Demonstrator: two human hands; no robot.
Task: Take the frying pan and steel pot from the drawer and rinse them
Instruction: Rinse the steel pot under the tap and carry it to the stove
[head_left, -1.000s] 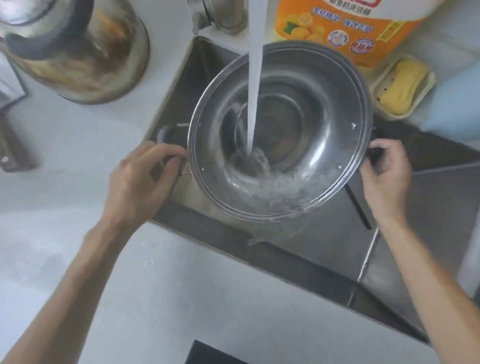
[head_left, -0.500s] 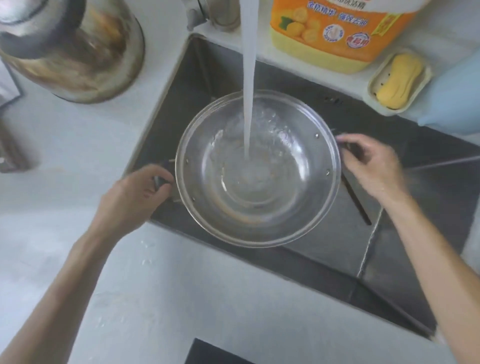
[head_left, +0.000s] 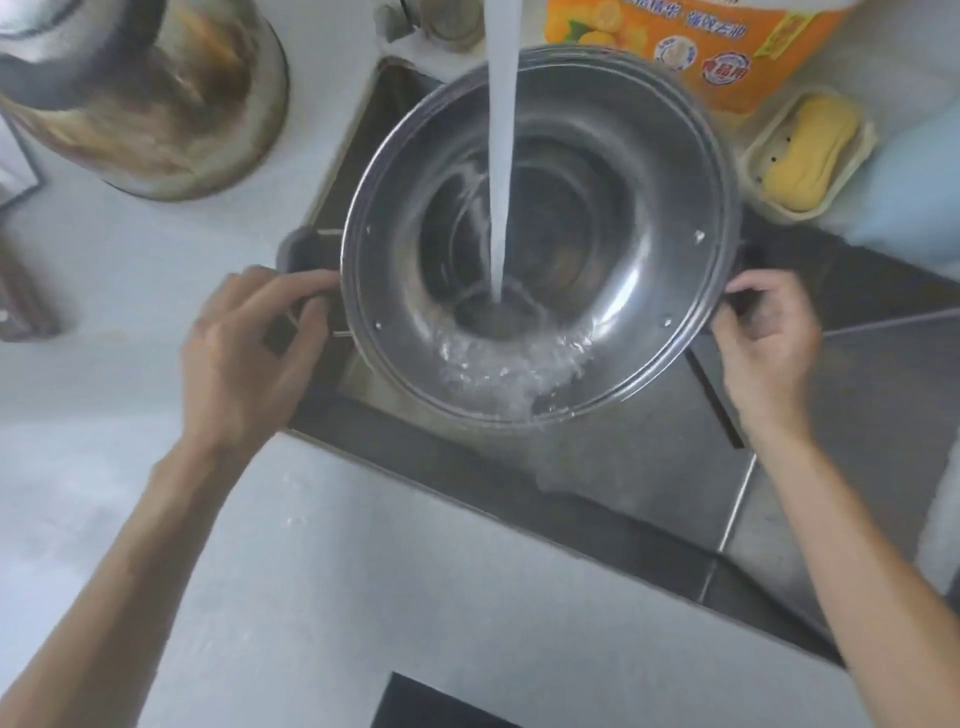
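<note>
A round steel pot (head_left: 649, 270) is held over the dark sink (head_left: 649, 467), tilted toward me. Tap water (head_left: 501, 156) streams into it and swirls and spills at its near rim. My left hand (head_left: 244, 358) grips the pot's dark left handle. My right hand (head_left: 769, 343) grips the right handle. A dark flat handle, perhaps the frying pan's, lies in the sink (head_left: 714, 400) under the pot; the pan itself is hidden.
A large steel kettle (head_left: 156, 98) stands on the white counter at the left. Behind the sink are the tap base (head_left: 441, 21), an orange detergent bottle (head_left: 701, 47) and a yellow soap bar in its dish (head_left: 808, 150). White counter (head_left: 415, 597) runs along the near side.
The pot has been lifted back up toward the tap and tilted toward me, after sitting lower and level half a second ago. Water now sloshes at the near rim.
</note>
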